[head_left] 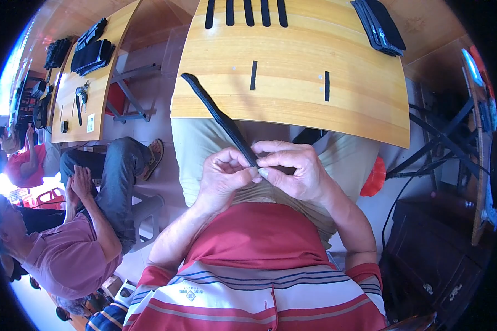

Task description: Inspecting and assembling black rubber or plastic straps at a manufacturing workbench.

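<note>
Workshop, wooden table (315, 105) at 12 o'clock, over the lap. Long black strap (218, 116) runs from the table edge at 11 o'clock down to both hands. Left hand (223, 176) and right hand (292, 168) each pinch its near end. Judged step: working the strap end; next calls for firm fingertip control.
</note>
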Available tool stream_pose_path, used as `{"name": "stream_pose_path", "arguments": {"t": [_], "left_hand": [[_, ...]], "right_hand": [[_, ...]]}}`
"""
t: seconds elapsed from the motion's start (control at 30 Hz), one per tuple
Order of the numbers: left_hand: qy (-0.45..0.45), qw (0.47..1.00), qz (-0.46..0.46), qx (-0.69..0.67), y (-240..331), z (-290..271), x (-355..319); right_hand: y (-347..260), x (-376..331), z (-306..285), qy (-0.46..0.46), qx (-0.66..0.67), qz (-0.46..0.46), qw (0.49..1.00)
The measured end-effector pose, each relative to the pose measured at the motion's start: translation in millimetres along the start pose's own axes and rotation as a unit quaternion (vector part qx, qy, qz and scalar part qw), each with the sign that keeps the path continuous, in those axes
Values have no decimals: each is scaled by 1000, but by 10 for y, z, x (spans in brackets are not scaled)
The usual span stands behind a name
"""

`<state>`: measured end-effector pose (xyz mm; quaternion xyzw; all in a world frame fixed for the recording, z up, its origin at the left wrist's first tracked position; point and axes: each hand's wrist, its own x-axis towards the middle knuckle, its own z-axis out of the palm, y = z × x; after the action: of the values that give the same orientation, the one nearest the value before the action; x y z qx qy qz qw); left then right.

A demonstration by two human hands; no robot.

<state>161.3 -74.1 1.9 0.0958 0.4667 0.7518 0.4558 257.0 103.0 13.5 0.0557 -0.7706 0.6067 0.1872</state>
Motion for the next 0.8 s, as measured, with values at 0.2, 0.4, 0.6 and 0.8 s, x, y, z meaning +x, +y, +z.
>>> {"name": "stream_pose_path", "arguments": {"t": [0.2, 0.4, 0.6, 0.8], "left_hand": [[21, 998, 14, 66, -33, -30, 4], [49, 984, 62, 158, -2, 3, -13], [67, 977, 72, 190, 10, 47, -53], [66, 971, 52, 222, 33, 69, -127]], "right_hand": [[-36, 7, 2, 0, -42, 35, 999], [-178, -5, 46, -29, -234, 54, 970], [-195, -21, 108, -58, -275, 44, 959], [-78, -55, 91, -78, -235, 21, 969]]}}
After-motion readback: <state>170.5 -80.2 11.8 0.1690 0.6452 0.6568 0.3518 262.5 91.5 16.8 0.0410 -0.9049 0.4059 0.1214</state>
